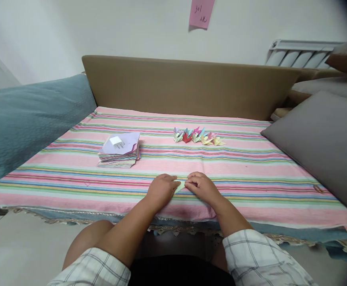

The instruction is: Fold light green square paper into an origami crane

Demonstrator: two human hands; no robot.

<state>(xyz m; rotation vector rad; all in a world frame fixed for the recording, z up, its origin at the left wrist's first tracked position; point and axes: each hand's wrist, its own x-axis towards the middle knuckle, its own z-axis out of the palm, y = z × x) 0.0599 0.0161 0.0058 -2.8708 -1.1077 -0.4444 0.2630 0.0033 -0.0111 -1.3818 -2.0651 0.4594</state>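
A small piece of pale green paper point(180, 186) lies on the striped cloth close to the front edge, between my two hands. My left hand point(162, 190) has its thumb and fingers closed on the paper's left side. On the right side my right hand point(202, 186) pinches the paper, fingers bent. Parts of the paper are hidden under the fingers. Beyond my hands stands a cluster of several folded paper cranes point(197, 136) in red, pink, yellow, green and blue.
A stack of paper sheets point(119, 157) with a white plug adapter point(117, 142) on top sits to the left. A grey cushion point(319, 147) leans at the right, a blue-covered armrest point(36, 119) bounds the left, and a brown backrest point(188, 87) stands behind.
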